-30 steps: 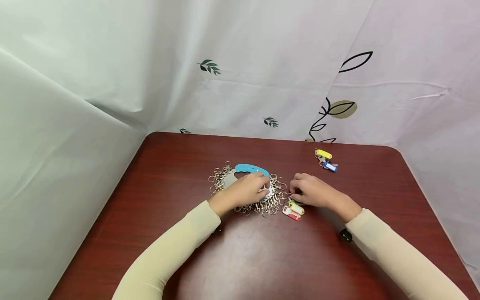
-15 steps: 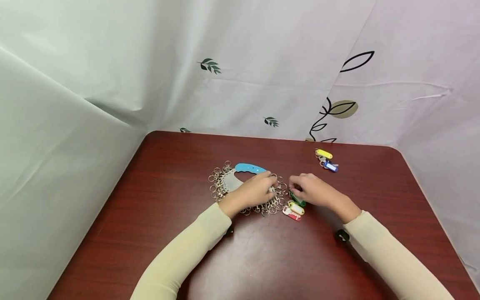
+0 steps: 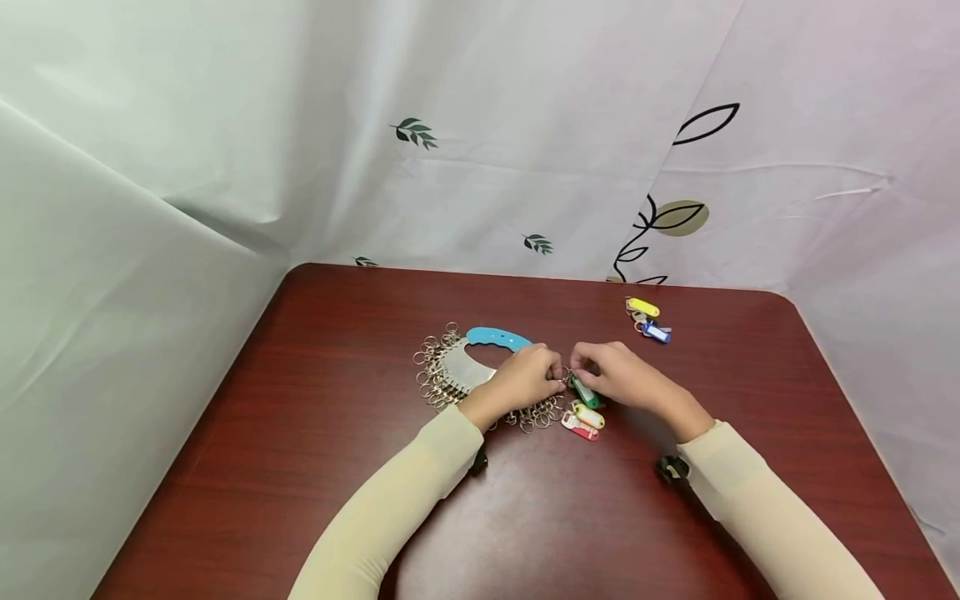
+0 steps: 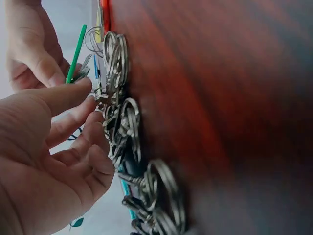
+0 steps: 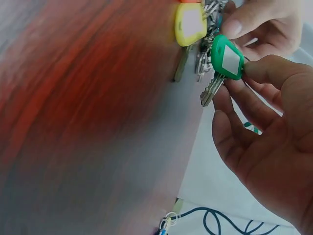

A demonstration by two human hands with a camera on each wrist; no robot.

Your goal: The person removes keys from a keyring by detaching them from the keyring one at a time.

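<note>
Head view: right hand [image 3: 624, 375] pinches green key tag [image 3: 586, 394] at its 8 o'clock. Left hand [image 3: 522, 377] pinches metal clasp [image 4: 101, 98]; blue-handled key holder [image 3: 460, 367] lies on bench [image 3: 352, 350], 9 o'clock.

The left hand [image 3: 521, 381] pinches a ring rack [image 3: 461, 368]; the right hand [image 3: 618, 373] pinches a green tag [image 3: 585, 392]. A blue tag [image 3: 656, 333] lies farther back.

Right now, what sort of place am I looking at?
Probably a makeshift work booth: pale, partly leaf-printed sheeting rises along three sides of a reddish-brown table bearing a blue-handled rack of metal rings.
</note>
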